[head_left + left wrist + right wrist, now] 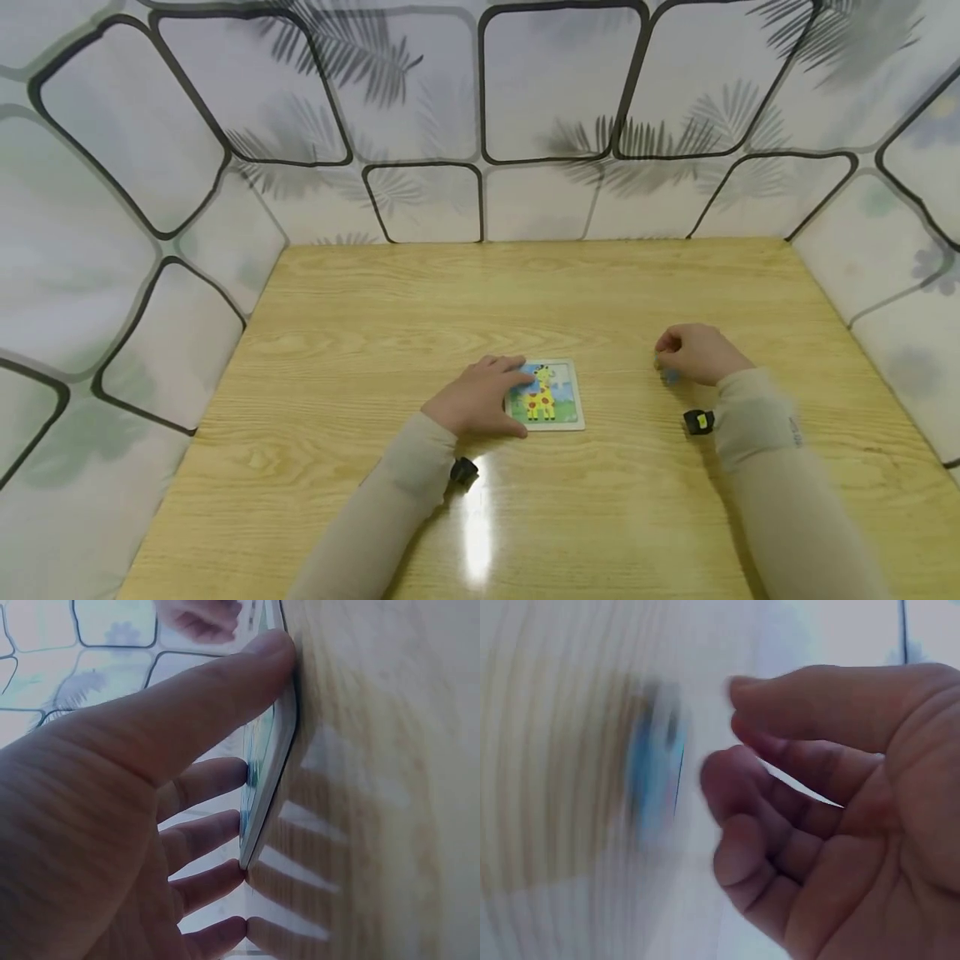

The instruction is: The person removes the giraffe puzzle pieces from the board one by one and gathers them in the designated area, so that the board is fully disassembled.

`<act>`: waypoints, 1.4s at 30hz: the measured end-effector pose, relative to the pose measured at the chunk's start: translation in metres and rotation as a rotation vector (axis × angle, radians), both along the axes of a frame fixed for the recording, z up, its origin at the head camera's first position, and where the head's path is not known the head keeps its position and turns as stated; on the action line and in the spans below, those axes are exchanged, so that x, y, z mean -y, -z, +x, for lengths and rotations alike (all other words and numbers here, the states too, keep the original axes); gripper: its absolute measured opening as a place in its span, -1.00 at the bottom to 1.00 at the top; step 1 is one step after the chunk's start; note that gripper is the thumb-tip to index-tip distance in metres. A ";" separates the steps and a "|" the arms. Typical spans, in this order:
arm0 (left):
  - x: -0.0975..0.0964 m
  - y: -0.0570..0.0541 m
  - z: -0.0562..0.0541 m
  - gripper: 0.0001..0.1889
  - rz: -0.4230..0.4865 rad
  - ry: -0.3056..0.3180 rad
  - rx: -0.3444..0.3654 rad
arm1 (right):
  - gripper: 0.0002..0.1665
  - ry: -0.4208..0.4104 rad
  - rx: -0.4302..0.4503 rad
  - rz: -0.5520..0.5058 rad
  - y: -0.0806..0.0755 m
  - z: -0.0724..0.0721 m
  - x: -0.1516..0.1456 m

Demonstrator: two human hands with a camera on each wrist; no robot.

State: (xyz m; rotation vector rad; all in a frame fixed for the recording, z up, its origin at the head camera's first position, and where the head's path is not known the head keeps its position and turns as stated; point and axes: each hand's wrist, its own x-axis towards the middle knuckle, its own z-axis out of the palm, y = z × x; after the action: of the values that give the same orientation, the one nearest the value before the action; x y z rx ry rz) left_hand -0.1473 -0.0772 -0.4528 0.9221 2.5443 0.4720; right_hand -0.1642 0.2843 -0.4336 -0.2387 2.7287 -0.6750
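A small square giraffe picture puzzle [552, 398] with a pale frame lies flat on the table. My left hand [483, 397] rests on its left side, thumb along the near edge and fingers fairly straight over the far left part, covering that corner. The left wrist view has the thumb [271, 651] against the frame [279, 746]. To the right, my right hand [699, 353] hovers with loosely bent fingers over a small bluish piece [670, 376]. In the right wrist view this piece [658, 765], blurred, sits apart from the fingertips [739, 851].
The wood-grain table [375, 317] is bordered by a patterned cloth wall [540, 200] at the back and both sides. Small black wrist cameras, one at the left cuff [464, 472] and one at the right cuff [699, 422], sit low over the tabletop.
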 end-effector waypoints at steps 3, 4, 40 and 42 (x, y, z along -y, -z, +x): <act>0.000 -0.001 0.000 -0.17 0.005 -0.004 -0.001 | -0.68 -0.014 -0.013 -0.047 0.001 0.001 0.037; 0.000 -0.002 0.001 -0.17 0.010 -0.007 -0.002 | -0.68 -0.026 -0.012 -0.065 0.002 0.001 0.051; 0.006 -0.001 -0.002 -0.24 0.016 -0.022 -0.013 | -0.59 0.124 0.236 -0.518 0.017 -0.015 0.123; 0.007 -0.002 -0.002 -0.24 0.019 -0.030 -0.006 | -0.56 0.164 0.244 -0.568 0.016 -0.014 0.112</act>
State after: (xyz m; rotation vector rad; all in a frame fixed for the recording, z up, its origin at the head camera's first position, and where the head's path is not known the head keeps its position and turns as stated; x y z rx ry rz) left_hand -0.1492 -0.0839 -0.4512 0.8949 2.5667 0.5041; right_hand -0.1780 0.1723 -0.4492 -0.0515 2.2856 -1.4183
